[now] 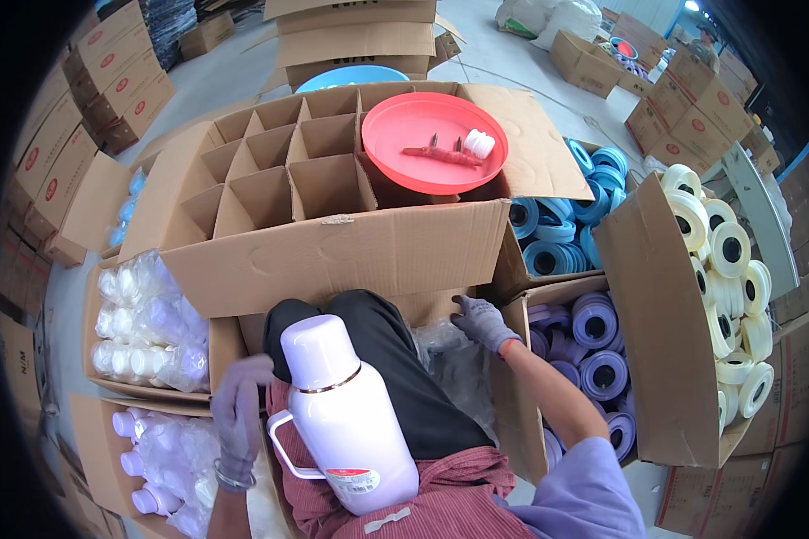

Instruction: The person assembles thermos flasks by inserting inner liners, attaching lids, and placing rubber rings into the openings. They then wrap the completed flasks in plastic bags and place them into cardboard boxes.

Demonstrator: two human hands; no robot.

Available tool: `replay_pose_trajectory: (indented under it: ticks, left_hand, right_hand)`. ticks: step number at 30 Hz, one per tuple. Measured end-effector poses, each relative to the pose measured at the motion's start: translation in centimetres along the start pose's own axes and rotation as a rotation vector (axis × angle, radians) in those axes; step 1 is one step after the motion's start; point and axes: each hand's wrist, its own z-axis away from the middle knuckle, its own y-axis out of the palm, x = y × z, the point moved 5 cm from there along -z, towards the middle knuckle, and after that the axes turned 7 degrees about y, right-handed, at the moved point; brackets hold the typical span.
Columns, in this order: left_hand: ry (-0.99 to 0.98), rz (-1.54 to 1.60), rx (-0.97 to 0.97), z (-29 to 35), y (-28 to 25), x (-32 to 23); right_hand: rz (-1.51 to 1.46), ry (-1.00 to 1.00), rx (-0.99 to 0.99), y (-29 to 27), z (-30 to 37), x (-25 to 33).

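Note:
A lilac vacuum flask (355,427) with a cup lid and a side handle lies on my lap, its lid pointing away from me. Neither hand touches it. My left hand (238,404), in a grey-purple glove, is raised just left of the flask, its fingers smeared by motion. Past my right knee, my gloved right hand (484,323) reaches down beside the big carton. Its fingers are apart and nothing shows in them. Crumpled clear plastic bags (454,359) lie just below that hand.
The divided carton (333,256) ahead carries a red basin (395,135) with a white cap and small tools. On the right, cartons hold lilac rings (595,325), blue rings (546,259) and cream rings (731,250). Bagged white caps (139,359) and lilac cups (157,499) fill cartons at left.

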Motion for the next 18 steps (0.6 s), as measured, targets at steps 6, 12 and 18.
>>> replay_pose_trajectory:
  ticks: [6,12,18]
  left_hand:
    - [0.277,0.022,0.165,-7.9,4.0,-6.4]
    - [0.41,0.193,0.628,-10.4,14.1,-8.5]
    - [0.142,0.129,0.813,-10.7,20.3,-2.8]
  right_hand:
    - [-0.069,0.041,0.03,-3.9,3.5,2.4]
    - [-0.412,0.043,0.024,-17.3,9.4,10.1]
    - [-0.685,-0.12,-0.448,-23.6,10.8,14.3]
